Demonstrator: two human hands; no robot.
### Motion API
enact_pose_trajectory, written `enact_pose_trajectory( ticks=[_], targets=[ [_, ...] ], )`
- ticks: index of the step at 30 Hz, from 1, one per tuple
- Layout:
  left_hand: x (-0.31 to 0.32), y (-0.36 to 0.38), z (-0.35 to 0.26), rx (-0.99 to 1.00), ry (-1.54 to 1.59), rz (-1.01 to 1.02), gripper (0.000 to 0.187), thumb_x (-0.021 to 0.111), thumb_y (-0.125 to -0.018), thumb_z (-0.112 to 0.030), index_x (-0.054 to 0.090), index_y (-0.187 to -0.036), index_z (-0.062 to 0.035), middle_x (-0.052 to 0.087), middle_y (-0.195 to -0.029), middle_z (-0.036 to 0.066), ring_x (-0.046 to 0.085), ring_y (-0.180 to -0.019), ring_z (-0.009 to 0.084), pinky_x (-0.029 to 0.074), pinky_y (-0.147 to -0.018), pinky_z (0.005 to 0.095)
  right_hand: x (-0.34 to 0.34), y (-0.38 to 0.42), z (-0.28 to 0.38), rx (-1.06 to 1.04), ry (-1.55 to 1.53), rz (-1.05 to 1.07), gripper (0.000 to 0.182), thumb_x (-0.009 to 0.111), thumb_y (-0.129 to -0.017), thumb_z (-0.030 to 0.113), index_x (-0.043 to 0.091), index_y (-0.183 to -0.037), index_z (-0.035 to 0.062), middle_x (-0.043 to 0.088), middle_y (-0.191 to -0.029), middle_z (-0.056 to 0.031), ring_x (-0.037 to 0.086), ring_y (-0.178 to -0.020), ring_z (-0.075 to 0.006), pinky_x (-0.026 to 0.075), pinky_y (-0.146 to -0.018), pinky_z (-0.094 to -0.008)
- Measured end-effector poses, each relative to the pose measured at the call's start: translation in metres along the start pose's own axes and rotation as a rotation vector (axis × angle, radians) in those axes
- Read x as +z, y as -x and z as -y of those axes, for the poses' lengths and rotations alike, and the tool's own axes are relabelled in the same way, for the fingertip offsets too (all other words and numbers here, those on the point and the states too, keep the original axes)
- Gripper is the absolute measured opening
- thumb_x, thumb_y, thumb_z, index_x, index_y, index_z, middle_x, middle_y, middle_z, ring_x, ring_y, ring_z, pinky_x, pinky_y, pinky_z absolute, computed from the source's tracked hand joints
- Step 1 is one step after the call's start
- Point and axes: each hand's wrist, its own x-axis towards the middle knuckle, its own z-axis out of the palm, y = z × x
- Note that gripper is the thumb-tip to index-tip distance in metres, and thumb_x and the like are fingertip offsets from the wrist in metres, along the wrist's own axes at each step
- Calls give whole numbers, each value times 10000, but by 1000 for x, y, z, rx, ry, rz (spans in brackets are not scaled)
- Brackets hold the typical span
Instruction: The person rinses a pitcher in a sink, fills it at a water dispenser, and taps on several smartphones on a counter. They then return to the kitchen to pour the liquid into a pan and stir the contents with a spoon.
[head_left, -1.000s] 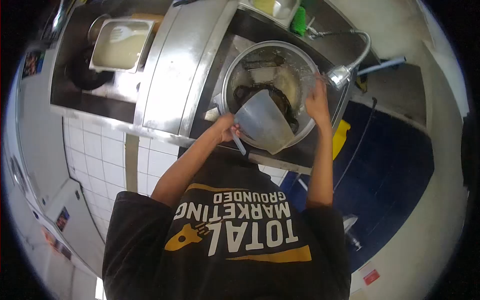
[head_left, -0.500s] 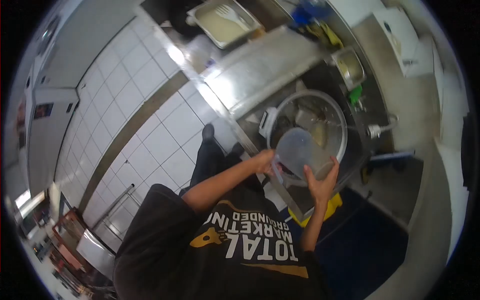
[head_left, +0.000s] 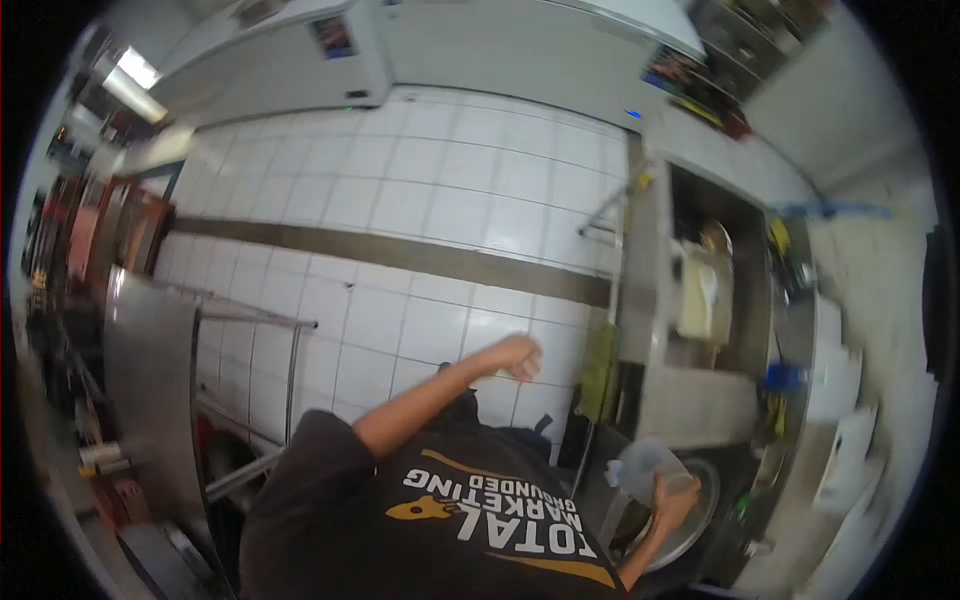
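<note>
My left hand [head_left: 515, 358] hangs in the air over the tiled floor, away from the sink. Its fingers look curled in, a little blurred, and I see nothing in them. At the lower right, my right hand [head_left: 677, 503] grips a translucent plastic pitcher [head_left: 648, 466] by its side, with the fingers spread round it. The pitcher is tilted above a large round clear tub [head_left: 708, 500] in the sink. The tub's contents are mostly hidden by the pitcher and my right arm.
A metal pan [head_left: 692, 310] with a white slotted utensil [head_left: 710, 290] lies in the far sink basin. A steel drainboard [head_left: 705, 408] joins the basins. A green cloth [head_left: 598, 375] hangs at the counter's front edge. To the left stands a metal-legged steel table [head_left: 150, 370].
My left hand has let go of the pitcher and moved left over the floor. My right hand still has the pitcher above the tub. The view has swung left.
</note>
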Motion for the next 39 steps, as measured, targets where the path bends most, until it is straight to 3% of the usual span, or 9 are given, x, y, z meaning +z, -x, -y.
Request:
enact_pose_trajectory(
  ticks=[4,5,7,12,17,25,28,31,39],
  targets=[
    [-182,-5,-134,263,-890,-54,312,429,-891,-254,605,-978,-12,628,-932,147,638,-715,257,530,-628,354,51,-19,29,11,99,-10,962,783,-627,503,370,-1363,39,470,-1301,-274,478,-1193,-396,434,-945,-453],
    [-197,41,-197,215,-24,-289,258,436,-887,-197,603,-857,-2,636,-841,169,636,-666,254,526,-608,357,39,-14,64,60,87,12,969,777,-630,520,375,-1354,17,469,-1306,-277,473,-1202,-390,431,-953,-440],
    [-307,-16,-265,956,-1601,-459,229,493,-818,-171,628,-900,-4,650,-736,182,641,-639,254,507,-549,390,29,-5,154,44,82,45,980,772,-633,537,378,-1344,-11,471,-1309,-279,470,-1208,-385,428,-960,-427],
    [-461,57,-486,646,-330,-536,177,620,-736,-247,635,-729,-71,638,-713,98,616,-672,248,501,-621,427,57,-27,382,-259,193,99,996,774,-632,534,369,-1341,-36,477,-1301,-274,479,-1194,-388,427,-960,-426],
    [-648,159,-512,748,-465,-849,220,587,-760,-277,661,-825,-80,659,-816,115,636,-746,268,509,-674,411,115,10,723,-805,276,133,976,781,-629,517,379,-1329,-33,492,-1274,-266,498,-1163,-382,436,-943,-430],
    [-1056,370,-296,-182,-896,-1204,407,525,-836,-404,689,-977,-59,688,-961,153,665,-878,298,523,-740,389,217,326,1231,-1539,-129,485,876,790,-637,467,425,-1255,-35,541,-1132,-259,562,-1031,-362,467,-877,-427],
    [-1079,441,-149,-369,62,-881,729,416,-849,-665,610,-1170,-40,629,-975,279,669,-693,322,534,-577,440,241,453,1357,-1611,-291,635,883,793,-634,451,406,-1269,-25,510,-1150,-260,541,-1048,-371,457,-886,-430],
    [-1093,434,-38,-259,656,-647,1115,499,-673,-832,290,-1420,-31,435,-1271,332,597,-1021,411,561,-738,474,281,543,1423,-1643,-487,735,870,802,-642,417,394,-1272,-23,494,-1160,-254,538,-1051,-362,455,-887,-424],
    [-1341,516,6,819,1436,-833,310,504,-905,-280,571,-1027,-3,634,-1030,183,615,-972,318,492,-874,435,356,782,1653,-1717,-681,1079,801,811,-673,269,356,-1246,-56,508,-1138,-217,564,-1024,-306,471,-883,-384]
  ],
)
